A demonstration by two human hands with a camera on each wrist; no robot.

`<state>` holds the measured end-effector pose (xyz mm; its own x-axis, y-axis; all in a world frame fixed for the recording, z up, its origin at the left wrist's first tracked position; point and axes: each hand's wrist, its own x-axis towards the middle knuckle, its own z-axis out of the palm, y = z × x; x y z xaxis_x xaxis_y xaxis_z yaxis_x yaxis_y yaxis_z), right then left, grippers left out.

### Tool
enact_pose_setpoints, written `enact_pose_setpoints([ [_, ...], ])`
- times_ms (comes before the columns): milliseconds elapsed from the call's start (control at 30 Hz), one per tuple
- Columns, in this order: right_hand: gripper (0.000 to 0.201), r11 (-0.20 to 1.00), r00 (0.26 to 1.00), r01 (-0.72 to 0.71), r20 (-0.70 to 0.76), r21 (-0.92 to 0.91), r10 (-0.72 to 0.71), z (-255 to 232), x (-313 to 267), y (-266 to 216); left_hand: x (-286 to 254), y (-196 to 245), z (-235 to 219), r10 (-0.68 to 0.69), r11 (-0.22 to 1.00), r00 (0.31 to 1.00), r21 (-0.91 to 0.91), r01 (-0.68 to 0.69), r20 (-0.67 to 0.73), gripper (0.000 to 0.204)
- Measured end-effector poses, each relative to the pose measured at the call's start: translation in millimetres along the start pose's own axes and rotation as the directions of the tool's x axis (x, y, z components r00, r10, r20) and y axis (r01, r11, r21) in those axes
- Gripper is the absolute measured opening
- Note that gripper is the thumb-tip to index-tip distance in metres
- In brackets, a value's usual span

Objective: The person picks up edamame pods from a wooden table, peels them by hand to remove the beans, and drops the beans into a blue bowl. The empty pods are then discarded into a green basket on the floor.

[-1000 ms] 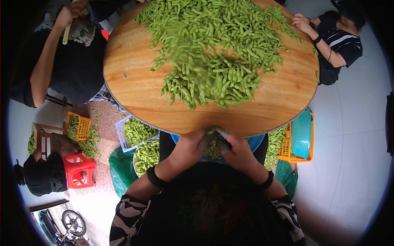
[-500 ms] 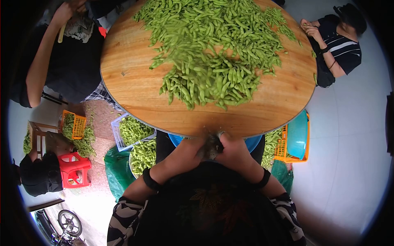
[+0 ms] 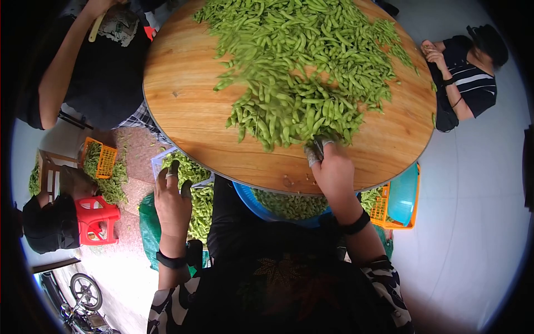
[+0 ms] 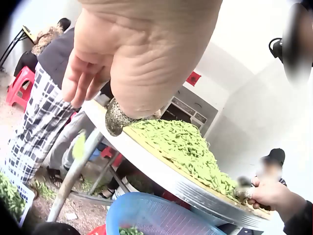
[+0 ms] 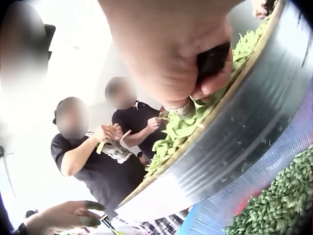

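Note:
My right hand reaches over the table to the near edge of a heap of green soybean pods. In the right wrist view its covered thumb and curled fingers close on pods at the heap. My left hand is off to the left, beside the table, fingers loosely extended above a pale crate of pods. Worn covers sit on its thumb and a fingertip. A blurred green pod hangs in the air near it. In my lap, below the table edge, a blue basin holds shelled beans.
The round wooden table has a metal-banded edge. People stand at its left and right. An orange crate with a teal basket is at the right. A green bag and a red stool are at the left.
My hands were together above the basin at the table edge. They have parted: the left swung out to the left, the right moved forward to the pods. The beans in the basin now show.

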<state>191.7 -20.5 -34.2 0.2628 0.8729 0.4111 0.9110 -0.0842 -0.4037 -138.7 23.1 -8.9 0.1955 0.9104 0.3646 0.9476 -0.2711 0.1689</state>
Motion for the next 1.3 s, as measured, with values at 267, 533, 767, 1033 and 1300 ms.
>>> enact_pose_setpoints([
  [267, 0.03, 0.988, 0.991, 0.122, -0.067, 0.097, -0.116, 1, -8, 2, 15, 105, 0, 0.283, 0.627, 0.919, -0.778, 0.04, 0.275, 0.028],
  [533, 0.026, 0.901, 0.977, 0.118, 0.114, 0.419, -0.181, -40, -40, -8, 16, 138, 38, 0.535, 0.286, 0.727, -0.902, 0.323, 0.43, 0.009],
  [767, 0.028, 0.596, 0.914, -0.3, 0.403, 0.745, -0.043, -43, -53, -7, 11, 128, 29, 0.531, -0.034, 0.602, -0.695, 0.718, 0.596, 0.012],
  [1033, 0.045, 0.456, 0.824, -0.456, 0.556, 0.764, -0.107, -64, -47, -18, 7, 135, 29, 0.463, 0.046, 0.717, -0.822, 0.567, 0.521, 0.014],
  [1300, 0.05, 0.412, 0.794, -0.482, 0.585, 0.773, -0.169, -58, -47, -15, 9, 127, 34, 0.494, 0.229, 0.808, -0.945, 0.236, 0.321, 0.019],
])
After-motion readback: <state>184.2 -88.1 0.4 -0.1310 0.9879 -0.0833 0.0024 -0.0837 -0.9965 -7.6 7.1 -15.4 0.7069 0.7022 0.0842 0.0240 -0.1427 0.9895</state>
